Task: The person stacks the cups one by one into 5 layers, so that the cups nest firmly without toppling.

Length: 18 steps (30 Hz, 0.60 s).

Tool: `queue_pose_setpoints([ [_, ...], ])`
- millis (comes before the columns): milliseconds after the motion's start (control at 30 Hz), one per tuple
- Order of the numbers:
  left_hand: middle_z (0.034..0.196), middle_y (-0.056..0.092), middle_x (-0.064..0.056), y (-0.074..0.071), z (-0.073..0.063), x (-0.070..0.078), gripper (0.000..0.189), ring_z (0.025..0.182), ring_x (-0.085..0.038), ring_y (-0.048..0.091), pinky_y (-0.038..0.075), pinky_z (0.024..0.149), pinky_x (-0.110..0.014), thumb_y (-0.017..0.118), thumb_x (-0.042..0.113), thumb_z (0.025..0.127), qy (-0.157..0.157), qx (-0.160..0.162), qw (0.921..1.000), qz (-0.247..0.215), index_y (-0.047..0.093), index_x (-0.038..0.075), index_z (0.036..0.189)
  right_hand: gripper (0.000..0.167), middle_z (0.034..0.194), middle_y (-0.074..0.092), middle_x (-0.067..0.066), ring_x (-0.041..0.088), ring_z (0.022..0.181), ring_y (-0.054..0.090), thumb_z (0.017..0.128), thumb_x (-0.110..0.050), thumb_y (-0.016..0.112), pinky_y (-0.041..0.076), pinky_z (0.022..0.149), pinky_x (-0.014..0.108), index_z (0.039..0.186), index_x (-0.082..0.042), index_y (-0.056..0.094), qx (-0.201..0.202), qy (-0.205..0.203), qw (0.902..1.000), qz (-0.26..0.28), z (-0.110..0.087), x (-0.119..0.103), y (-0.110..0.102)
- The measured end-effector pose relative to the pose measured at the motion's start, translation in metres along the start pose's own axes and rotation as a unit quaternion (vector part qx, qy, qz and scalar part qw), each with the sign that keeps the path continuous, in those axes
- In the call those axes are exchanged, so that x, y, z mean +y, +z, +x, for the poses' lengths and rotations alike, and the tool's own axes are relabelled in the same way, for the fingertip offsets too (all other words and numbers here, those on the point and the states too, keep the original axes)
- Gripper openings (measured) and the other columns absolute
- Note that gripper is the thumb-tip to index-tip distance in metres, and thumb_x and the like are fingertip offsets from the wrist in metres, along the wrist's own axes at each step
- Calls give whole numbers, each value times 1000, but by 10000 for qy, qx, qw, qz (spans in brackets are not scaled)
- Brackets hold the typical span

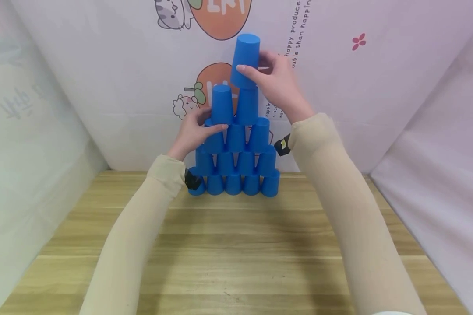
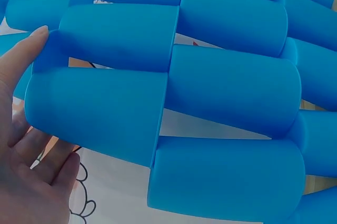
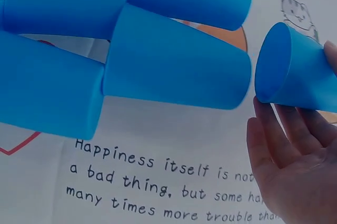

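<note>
Blue cups stand upside down in a stepped pyramid [image 1: 233, 186] against the wall, with two cups in the top row. My right hand [image 1: 280, 81] grips a loose blue cup [image 1: 246, 57] by its sides, its mouth downward and slightly tilted. A small gap separates this cup [image 3: 310, 71] from the top-row right cup [image 3: 179, 61] in the right wrist view. At the pyramid's left side is my left hand [image 1: 193, 131], fingers spread beside a third-row cup [image 2: 95, 113]. Its thumb [image 2: 31, 45] reaches across the front, near the lower rim of the top-row left cup [image 1: 222, 105].
Behind the pyramid hangs a white printed sheet [image 1: 327, 87] with cartoon fruit and lettering. White side walls [image 1: 429, 113] enclose the wooden table [image 1: 236, 249]. The bottom row stands close to the table's back edge, and wrist cameras [image 1: 282, 145] sit near the cups.
</note>
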<state>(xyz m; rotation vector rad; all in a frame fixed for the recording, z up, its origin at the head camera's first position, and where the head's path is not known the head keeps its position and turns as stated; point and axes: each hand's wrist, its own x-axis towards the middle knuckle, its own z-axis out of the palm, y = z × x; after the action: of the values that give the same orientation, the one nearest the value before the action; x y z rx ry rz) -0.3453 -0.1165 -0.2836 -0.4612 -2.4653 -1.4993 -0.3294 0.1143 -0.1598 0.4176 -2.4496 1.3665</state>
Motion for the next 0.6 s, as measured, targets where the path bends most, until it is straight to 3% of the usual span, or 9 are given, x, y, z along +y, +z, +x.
queue_pose_setpoints([
  [300, 150, 51, -3, -1, 0, -2, 89, 137, -26, 48, 42, 109, -51, 78, 56, 84, -48, -39, 10000, 55, 44, 15, 155, 77, 149, 52, -6, 14, 133, 51, 92, -61, 64, 39, 112, 41, 156, -24, 42, -240, 67, 9994, -220, 12, 2, 17],
  [600, 151, 50, -4, -1, -2, 1, 89, 139, -27, 46, 41, 110, -51, 79, 56, 84, -176, -31, 9998, 73, 44, 14, 155, 80, 151, 50, -5, 13, 134, 50, 93, -63, 62, 39, 112, 40, 157, -22, 40, -311, 114, 9989, -319, 13, 4, 20],
])
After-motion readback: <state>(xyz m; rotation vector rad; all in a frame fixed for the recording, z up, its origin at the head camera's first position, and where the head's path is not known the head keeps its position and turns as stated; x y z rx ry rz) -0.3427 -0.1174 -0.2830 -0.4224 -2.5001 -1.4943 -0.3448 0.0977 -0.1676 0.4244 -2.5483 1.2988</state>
